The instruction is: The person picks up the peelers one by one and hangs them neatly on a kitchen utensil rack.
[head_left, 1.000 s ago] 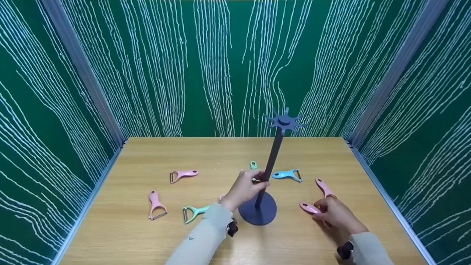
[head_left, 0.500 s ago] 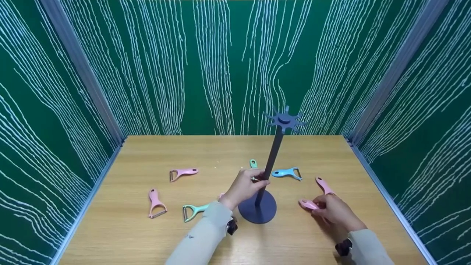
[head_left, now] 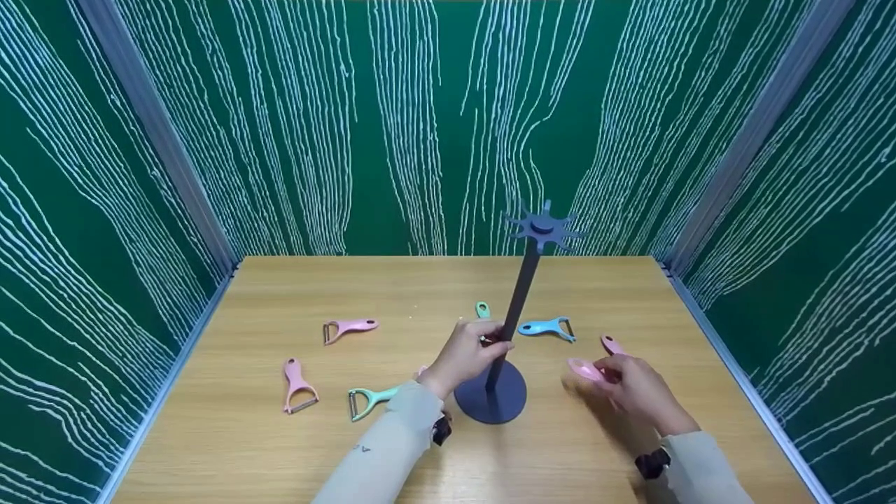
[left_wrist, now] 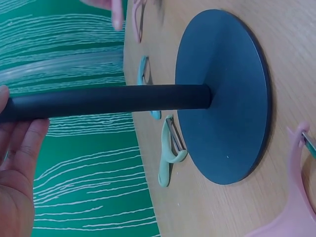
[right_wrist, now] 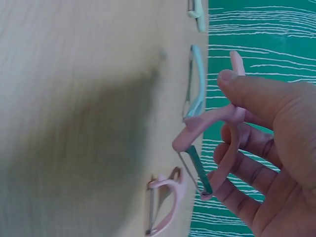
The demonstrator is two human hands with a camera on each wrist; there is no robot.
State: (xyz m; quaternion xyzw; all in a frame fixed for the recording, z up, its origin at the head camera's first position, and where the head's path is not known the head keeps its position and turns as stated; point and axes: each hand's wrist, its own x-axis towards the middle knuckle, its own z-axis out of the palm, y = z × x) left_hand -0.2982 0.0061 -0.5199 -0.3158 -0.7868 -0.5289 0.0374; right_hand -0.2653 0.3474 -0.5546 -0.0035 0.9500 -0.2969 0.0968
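Your left hand [head_left: 467, 355] is clamped round the post of the dark stand [head_left: 520, 294], fingers on one side and thumb on the other. The stand's round base [head_left: 500, 407] rests on the wooden table [head_left: 280, 455], and its spoked top [head_left: 544, 227] is well above your hand. Your right hand [head_left: 640, 392] is clamped on a pink peeler [head_left: 584, 369], thumb against fingers; you have it just above the table, to the right of the stand, its handle end pointing towards the post. Seen from the right wrist, its blade sits below your thumb, near your fingertips. Behind that hand lies a second pink peeler [head_left: 614, 348], partly hidden by it. A blue peeler [head_left: 549, 328] lies just right of the post, and a green peeler [head_left: 484, 315] shows its handle behind your left hand. Over on your left, a far pink peeler [head_left: 353, 326] and a near pink peeler [head_left: 297, 381] lie well apart from the stand, while your left sleeve [head_left: 392, 448] covers part of a mint peeler [head_left: 381, 396]. One half-hidden pink peeler [left_wrist: 291, 192] lies by your left wrist, near the base
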